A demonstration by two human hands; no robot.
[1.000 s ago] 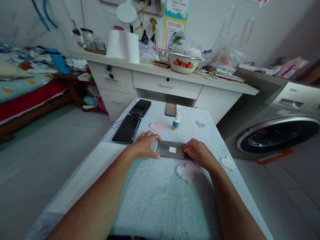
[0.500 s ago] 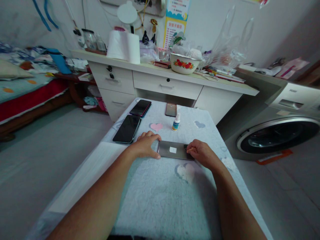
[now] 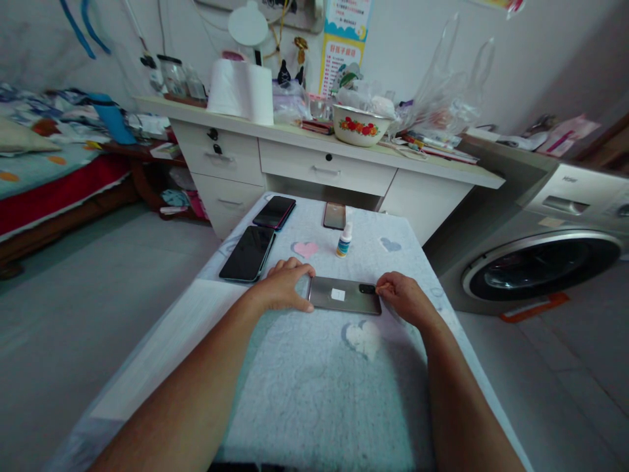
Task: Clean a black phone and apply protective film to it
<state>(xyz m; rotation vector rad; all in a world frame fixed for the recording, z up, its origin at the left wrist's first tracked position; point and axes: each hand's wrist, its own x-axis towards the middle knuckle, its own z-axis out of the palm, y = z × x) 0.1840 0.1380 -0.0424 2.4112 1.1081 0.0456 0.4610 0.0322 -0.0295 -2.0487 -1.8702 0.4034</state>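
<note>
A grey smartphone (image 3: 351, 298) lies back up on the cloth-covered table, with a white square sticker on its middle and a dark camera block at its right end. My left hand (image 3: 287, 285) grips its left end, thumb at the near corner and fingers at the far one. At the other end, my right hand (image 3: 400, 295) is closed in a pinch by the camera block; what its fingertips hold, if anything, is too small to make out. Behind the phone stands a small white spray bottle (image 3: 344, 241) with a blue and yellow label.
Two dark phones (image 3: 248, 253) lie screen up at the table's left side. Farther back is a phone case (image 3: 335, 215). A white sheet (image 3: 167, 347) covers the left edge. Beyond stand a white desk (image 3: 324, 167) with a flowered bowl (image 3: 361, 126) and, right, a washing machine (image 3: 550, 223).
My right hand has slid slightly right, off the camera block to the phone's right edge, so the whole camera block now shows. My left hand keeps its grip.
</note>
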